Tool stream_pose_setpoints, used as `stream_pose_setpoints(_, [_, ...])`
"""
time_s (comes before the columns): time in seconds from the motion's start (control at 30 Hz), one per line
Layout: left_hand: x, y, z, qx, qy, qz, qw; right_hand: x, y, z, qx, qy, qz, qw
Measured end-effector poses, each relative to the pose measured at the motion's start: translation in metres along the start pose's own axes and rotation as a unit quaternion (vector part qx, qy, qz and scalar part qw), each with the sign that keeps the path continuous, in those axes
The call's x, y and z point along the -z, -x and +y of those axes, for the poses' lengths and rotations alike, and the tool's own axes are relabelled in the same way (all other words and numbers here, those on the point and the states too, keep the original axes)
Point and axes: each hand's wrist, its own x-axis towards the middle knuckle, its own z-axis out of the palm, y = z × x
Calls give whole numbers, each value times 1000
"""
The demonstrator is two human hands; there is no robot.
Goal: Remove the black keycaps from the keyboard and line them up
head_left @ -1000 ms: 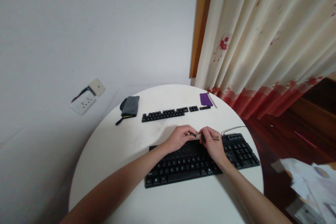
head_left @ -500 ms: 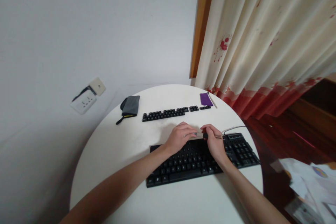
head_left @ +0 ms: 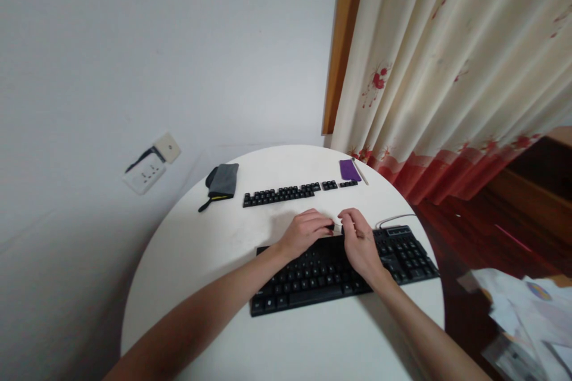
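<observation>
A black keyboard (head_left: 313, 277) lies on the round white table (head_left: 214, 250) in front of me. Both my hands hover over its far edge, fingertips meeting. My left hand (head_left: 306, 232) is curled and pinches a small dark keycap (head_left: 331, 227). My right hand (head_left: 360, 241) is closed in a pinch on a small tool (head_left: 346, 228) against that same keycap. A row of loose black keycaps (head_left: 290, 192) lies farther back on the table.
A grey pouch (head_left: 221, 181) sits at the table's back left. A purple cloth (head_left: 349, 169) and a thin stick (head_left: 360, 172) lie at the back right. A cream and red curtain (head_left: 447, 83) hangs right; papers (head_left: 522, 315) lie on the dark floor.
Both hands have drifted slightly toward the far edge of the keyboard, staying pinched together. The tool end that stuck out to the right of my right hand is now hidden.
</observation>
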Motion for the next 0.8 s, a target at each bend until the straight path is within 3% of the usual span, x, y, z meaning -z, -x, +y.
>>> stream_pose_setpoints(0.17, [0, 2, 1, 37, 36, -21, 998, -1, 2, 1, -46, -42, -60, 996])
stream_pose_setpoints(0.37, [0, 2, 7, 59, 63, -36, 996, -7, 6, 11, -37, -45, -56, 997])
stream_pose_setpoints(0.43, [-1, 1, 8, 58, 67, -20, 996, -6, 4, 15, -27, -4, -40, 999])
stream_pose_setpoints(0.57, [-2, -3, 7, 100, 89, 74, 988, 5, -7, 19, 54, 102, -17, 993])
stream_pose_setpoints(0.67, [-3, -5, 4, 172, 120, 125, 970, 12, -16, 19, 84, 98, -81, 988])
stream_pose_setpoints(0.8, [-5, -4, -3, 233, 189, 141, 943, 9, -22, 22, 101, 94, -200, 970])
